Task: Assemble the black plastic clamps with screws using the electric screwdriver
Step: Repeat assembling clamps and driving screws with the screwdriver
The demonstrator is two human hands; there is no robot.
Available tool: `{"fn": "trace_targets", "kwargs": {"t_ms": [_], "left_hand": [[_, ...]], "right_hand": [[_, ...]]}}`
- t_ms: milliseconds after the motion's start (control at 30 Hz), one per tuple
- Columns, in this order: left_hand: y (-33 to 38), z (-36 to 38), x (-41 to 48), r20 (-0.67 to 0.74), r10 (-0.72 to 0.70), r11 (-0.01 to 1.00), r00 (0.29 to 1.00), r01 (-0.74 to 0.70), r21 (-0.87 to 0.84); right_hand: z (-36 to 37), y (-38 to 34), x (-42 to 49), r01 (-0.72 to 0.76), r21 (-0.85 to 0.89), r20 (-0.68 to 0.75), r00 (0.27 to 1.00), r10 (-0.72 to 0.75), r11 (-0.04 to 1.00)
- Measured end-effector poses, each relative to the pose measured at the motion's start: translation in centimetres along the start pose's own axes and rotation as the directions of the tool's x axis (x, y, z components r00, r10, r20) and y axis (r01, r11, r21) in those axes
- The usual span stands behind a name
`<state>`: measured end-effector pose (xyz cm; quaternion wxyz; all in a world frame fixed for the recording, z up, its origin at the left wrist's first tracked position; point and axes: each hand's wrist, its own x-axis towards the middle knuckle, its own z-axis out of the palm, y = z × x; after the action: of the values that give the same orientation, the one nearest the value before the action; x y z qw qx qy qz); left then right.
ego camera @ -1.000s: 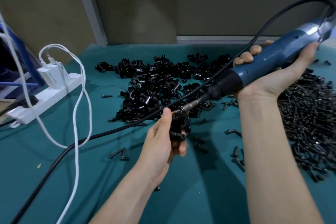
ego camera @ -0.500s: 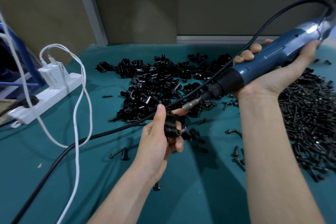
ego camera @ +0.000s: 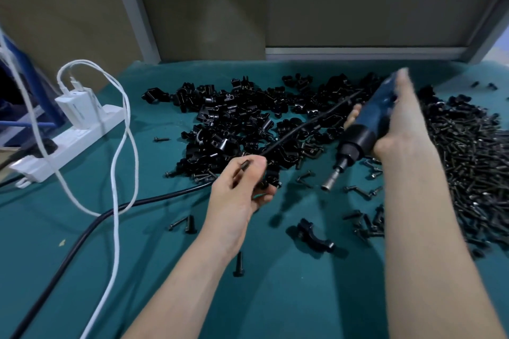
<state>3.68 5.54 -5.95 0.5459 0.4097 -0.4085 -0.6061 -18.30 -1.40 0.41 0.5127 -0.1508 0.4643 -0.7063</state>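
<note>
My right hand (ego camera: 399, 129) grips the blue electric screwdriver (ego camera: 369, 124), blurred by motion. Its metal bit (ego camera: 329, 186) points down and to the left, just above the green cloth. My left hand (ego camera: 239, 192) is left of the bit and apart from it. Its thumb and curled fingers pinch a small black clamp part (ego camera: 246, 166), mostly hidden by the fingers. A heap of black clamps (ego camera: 237, 124) lies behind my left hand. The heap of black screws (ego camera: 476, 170) sits at the right. One clamp (ego camera: 314, 234) lies alone on the cloth between my forearms.
The screwdriver's black cord (ego camera: 82, 239) runs from the tool across the clamps, past my left hand to the lower left. A white power strip (ego camera: 68, 146) with a charger and a looping white cable (ego camera: 118, 173) stands at the left. Loose screws (ego camera: 363, 192) dot the cloth (ego camera: 289, 297).
The screwdriver has swung down and away from my left hand, so the bit no longer touches the clamp. My left hand has moved lower. A single clamp now lies between my forearms.
</note>
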Motion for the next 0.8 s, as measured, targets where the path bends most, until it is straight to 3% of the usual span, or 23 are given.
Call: {"fn": "trace_targets", "kwargs": {"t_ms": [133,333,433,500,567,600,667,733,767,800], "left_hand": [[-0.7,0.1,-0.1,0.062,0.055,0.991,0.997,-0.062,0.118],[-0.8,0.5,-0.3,0.137,0.130,0.971,0.982,-0.154,0.182],[-0.8,0.4,-0.3,0.135,0.130,0.970,0.982,-0.154,0.186],[-0.9,0.3,-0.3,0.127,0.122,0.976,0.984,-0.142,0.163],[-0.8,0.2,-0.2,0.100,0.114,0.982,0.988,-0.128,0.138],[-0.8,0.3,-0.2,0.083,0.107,0.986,0.991,-0.116,0.120],[-0.8,0.3,-0.1,0.057,0.096,0.991,0.994,-0.101,0.092],[-0.8,0.2,0.0,0.057,0.098,0.993,0.994,-0.102,0.062],[-0.8,0.3,-0.1,0.071,0.101,0.994,0.992,-0.104,0.041],[-0.7,0.3,-0.1,0.089,0.102,0.994,0.991,-0.105,0.019]], "right_hand": [[-1.6,0.9,1.3,-0.109,-0.293,-0.083,0.993,0.088,0.950],[-2.3,1.7,2.9,-0.007,-0.653,-0.114,0.989,-0.090,0.757],[-2.5,1.0,3.1,-0.001,-0.828,-0.097,0.985,-0.142,0.561],[-2.3,0.3,1.2,0.059,-0.945,-0.035,0.960,-0.279,0.321],[-2.4,0.3,-2.9,0.343,-0.927,0.247,0.861,-0.445,0.149],[-2.6,0.6,-5.5,0.487,-0.864,0.400,0.818,-0.414,0.127],[-3.3,2.0,-10.7,0.596,-0.794,0.579,0.802,-0.146,0.122],[-5.0,4.1,-13.4,0.616,-0.780,0.603,0.787,0.135,-0.107],[-6.0,5.1,-13.8,0.629,-0.743,0.601,0.777,0.187,-0.228],[-6.9,5.8,-13.8,0.627,-0.728,0.601,0.778,0.184,-0.275]]}}
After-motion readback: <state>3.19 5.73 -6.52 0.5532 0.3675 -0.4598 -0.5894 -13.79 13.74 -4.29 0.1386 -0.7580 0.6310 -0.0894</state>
